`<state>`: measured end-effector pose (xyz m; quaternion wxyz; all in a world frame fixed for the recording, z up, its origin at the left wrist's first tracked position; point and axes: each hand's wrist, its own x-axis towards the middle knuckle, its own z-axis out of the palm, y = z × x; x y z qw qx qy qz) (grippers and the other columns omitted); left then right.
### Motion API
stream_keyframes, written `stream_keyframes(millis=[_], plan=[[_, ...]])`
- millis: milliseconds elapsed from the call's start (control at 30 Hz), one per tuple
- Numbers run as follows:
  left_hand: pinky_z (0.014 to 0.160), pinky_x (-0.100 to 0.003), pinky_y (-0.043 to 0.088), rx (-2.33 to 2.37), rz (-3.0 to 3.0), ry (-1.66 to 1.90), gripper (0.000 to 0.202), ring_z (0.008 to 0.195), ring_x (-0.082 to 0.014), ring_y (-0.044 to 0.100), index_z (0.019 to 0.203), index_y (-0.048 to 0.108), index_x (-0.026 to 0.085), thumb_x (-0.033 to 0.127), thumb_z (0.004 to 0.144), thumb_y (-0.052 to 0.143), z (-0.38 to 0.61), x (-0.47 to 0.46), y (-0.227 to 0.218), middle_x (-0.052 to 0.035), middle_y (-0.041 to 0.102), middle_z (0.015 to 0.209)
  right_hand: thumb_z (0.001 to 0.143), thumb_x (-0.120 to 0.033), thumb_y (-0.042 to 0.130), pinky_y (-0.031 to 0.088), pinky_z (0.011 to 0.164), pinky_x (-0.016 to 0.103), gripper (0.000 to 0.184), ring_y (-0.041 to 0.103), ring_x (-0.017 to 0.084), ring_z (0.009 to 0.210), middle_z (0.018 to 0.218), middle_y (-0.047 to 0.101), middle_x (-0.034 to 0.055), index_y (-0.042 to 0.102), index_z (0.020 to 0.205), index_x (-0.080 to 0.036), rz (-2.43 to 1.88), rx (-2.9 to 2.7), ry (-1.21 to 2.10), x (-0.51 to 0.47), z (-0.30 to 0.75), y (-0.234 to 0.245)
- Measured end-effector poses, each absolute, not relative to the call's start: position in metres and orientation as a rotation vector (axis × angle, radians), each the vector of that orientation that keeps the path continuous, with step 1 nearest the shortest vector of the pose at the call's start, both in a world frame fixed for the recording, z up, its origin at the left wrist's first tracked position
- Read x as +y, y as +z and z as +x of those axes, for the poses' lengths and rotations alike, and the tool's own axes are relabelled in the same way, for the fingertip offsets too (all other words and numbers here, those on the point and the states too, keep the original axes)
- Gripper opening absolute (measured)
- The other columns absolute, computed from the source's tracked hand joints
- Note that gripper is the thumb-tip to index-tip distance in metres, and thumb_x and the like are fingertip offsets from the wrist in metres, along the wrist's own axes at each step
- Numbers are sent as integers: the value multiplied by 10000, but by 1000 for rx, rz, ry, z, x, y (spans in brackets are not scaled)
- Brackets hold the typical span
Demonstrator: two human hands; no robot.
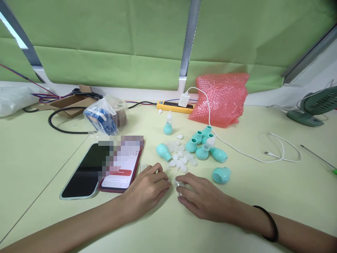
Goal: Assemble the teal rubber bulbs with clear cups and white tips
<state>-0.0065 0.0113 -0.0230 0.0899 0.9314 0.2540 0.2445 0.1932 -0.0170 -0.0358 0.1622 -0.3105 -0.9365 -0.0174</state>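
Observation:
My right hand rests low over the table with its fingers around a small clear plastic piece. Close to its left, my left hand has its fingers curled together; what they hold, if anything, is hidden. Just beyond both hands lies a loose heap of white soft tips and clear plastic tubes. Around the heap are several teal squeeze bulbs, some standing with open necks up, others on their sides. One teal bulb stands upright with a clear nozzle on it.
Two phones, one dark and one lit, lie left of my left hand. Behind are a bagged blue packet, a yellow power strip and red bubble wrap. A white cable and a screwdriver lie rightward.

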Motion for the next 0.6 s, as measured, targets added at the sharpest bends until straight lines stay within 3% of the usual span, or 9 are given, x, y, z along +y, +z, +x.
stream_keyframes(millis=[300,467,600], plan=[[567,-260,406,737,2671,758,166,664,-151,431,752,596,122,90,804,441,-6,9,-25,-35,589,636,717,-110,429,463,500,273,246,584,187,762,884,611,81,524,940,-152,-937,-2587,61,-22,195,-33],[560,-263,409,735,2660,779,161,648,-149,435,845,588,116,103,807,432,-6,7,-23,-34,578,625,788,-130,460,492,576,260,226,604,159,845,953,638,52,492,1008,-172,-880,-2486,16,-21,197,-41],[576,-264,417,689,2646,832,162,646,-143,445,822,594,114,99,809,433,-5,8,-22,-42,584,640,816,-134,440,500,655,240,128,590,134,917,1001,635,45,485,924,-185,-928,-2358,97,-19,196,-45]])
